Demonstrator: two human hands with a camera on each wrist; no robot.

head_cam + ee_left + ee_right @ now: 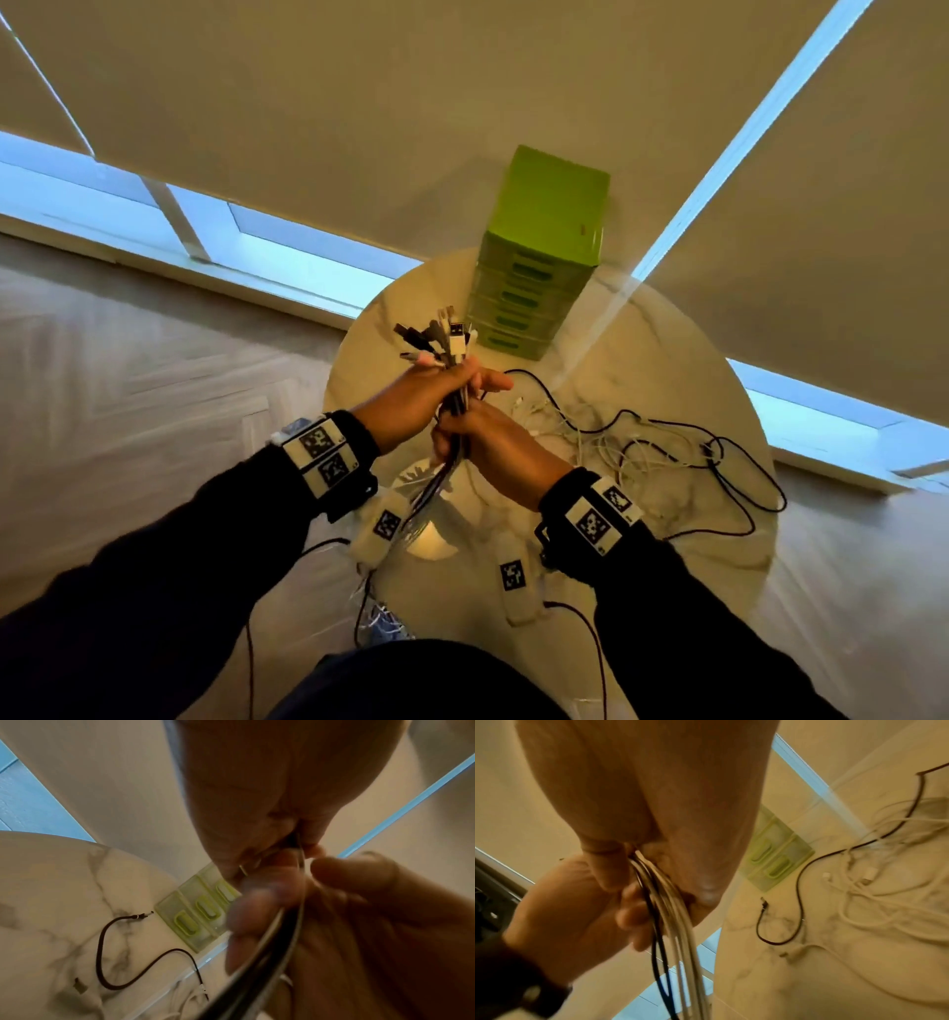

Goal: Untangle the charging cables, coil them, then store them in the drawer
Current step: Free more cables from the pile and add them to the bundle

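The left hand (418, 398) is clenched around a bundle of charging cables (452, 411) just below the plugs, and the right hand (493, 442) grasps the same bundle directly beneath it, both held above the near part of the round marble table (719, 514). The bundle's long axis runs roughly upright, plugs (436, 336) fanned upward toward the green drawer unit (539, 257), with the lower lengths trailing down past the table edge. Progress appears early: the plug ends are gathered, but loose black and white cables (657, 447) lie tangled on the table to the right, nothing is coiled, and every visible drawer is closed.
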